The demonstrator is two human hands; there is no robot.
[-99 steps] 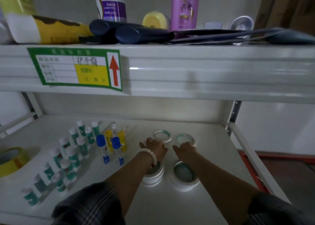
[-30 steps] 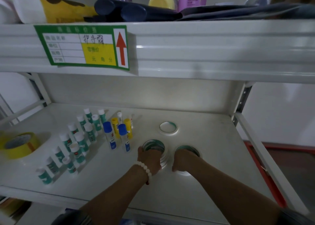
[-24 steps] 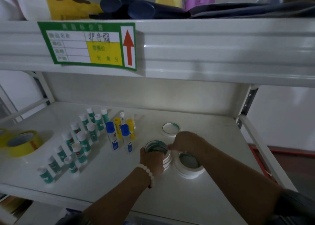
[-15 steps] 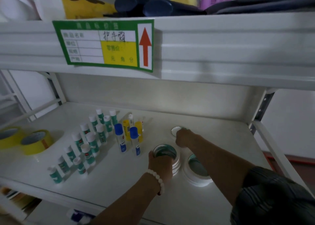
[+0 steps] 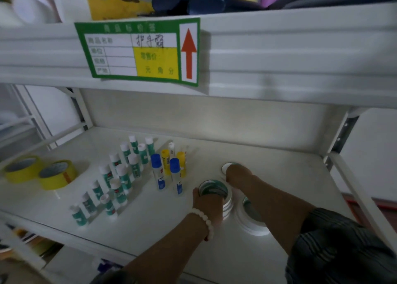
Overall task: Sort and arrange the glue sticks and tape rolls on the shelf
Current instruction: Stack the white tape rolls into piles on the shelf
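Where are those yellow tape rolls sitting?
Head view: yellow tape rolls sit side by side at the shelf's far left, beside the green glue sticks.

A smooth, white-painted metal shelf (image 5: 150, 215) is seen, faintly glossy. Glossy yellow tape rolls (image 5: 57, 174) lie at its left edge; plastic glue sticks (image 5: 120, 176) stand nearby.
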